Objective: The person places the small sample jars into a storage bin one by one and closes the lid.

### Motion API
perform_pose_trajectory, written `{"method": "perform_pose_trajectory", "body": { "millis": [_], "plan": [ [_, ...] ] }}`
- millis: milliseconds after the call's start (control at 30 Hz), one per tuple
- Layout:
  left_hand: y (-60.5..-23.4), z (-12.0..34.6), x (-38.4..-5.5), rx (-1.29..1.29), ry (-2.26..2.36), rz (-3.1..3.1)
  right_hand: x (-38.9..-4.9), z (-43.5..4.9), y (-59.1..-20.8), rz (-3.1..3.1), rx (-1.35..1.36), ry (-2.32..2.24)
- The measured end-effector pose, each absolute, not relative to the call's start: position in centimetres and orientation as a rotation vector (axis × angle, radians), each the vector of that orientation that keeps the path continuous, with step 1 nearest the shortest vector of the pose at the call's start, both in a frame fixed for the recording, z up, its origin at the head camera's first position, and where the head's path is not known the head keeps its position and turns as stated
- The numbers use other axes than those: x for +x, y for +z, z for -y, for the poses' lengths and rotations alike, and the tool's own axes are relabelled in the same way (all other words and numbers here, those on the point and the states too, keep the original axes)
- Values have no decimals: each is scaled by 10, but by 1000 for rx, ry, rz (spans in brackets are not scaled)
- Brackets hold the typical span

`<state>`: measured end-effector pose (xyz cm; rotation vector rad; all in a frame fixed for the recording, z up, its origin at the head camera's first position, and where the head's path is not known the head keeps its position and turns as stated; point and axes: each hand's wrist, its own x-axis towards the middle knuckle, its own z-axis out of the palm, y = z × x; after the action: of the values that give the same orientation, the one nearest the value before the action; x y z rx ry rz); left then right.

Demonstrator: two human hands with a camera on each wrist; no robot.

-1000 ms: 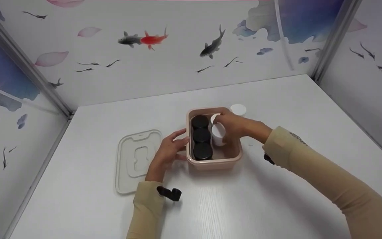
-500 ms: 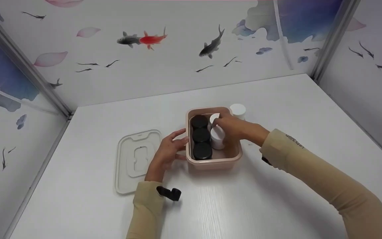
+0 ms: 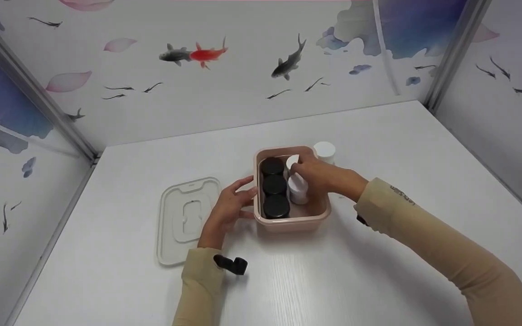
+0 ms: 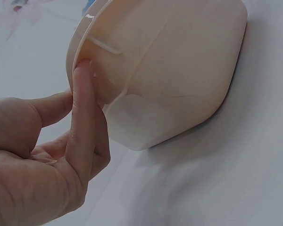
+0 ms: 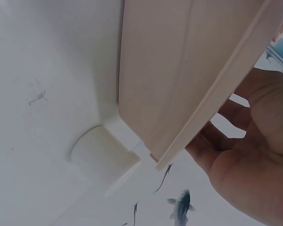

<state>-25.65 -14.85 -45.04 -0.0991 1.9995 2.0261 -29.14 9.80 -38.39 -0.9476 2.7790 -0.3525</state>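
Observation:
Three black-capped jars stand in a row along the left side of a pink plastic box. On the box's right side, my right hand reaches in over the rim and grips a white jar low inside, its fingers partly covering the cap. Another white jar sits behind it, half hidden by the fingers. Outside the left wall, my left hand has its fingers extended against the box; in the left wrist view, fingertips press just under the rim lip.
A pale grey lid lies on the white table to the left, partly behind the left wrist. Just beyond the box's far right corner stands one more white jar. Printed panels enclose the table's back and sides.
My right hand has lowered slightly with the white jar, which sits deeper in the box. More of the jar outside shows past the hand. My left hand has stayed in place.

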Motion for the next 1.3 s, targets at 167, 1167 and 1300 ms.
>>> {"method": "perform_pose_trajectory", "body": {
  "millis": [167,1167,1300],
  "plan": [
    [-451,149,-255,-91,2030,-1998,-292,-104,-383,-2768,-993,-559],
    [-449,149,-255,-84,1995,-2044,-328,-165,-414,-2889,-371,-1651],
    [-448,149,-255,-81,1999,-2028,-335,-171,-424,-2856,-259,-1723]
  ]
}}
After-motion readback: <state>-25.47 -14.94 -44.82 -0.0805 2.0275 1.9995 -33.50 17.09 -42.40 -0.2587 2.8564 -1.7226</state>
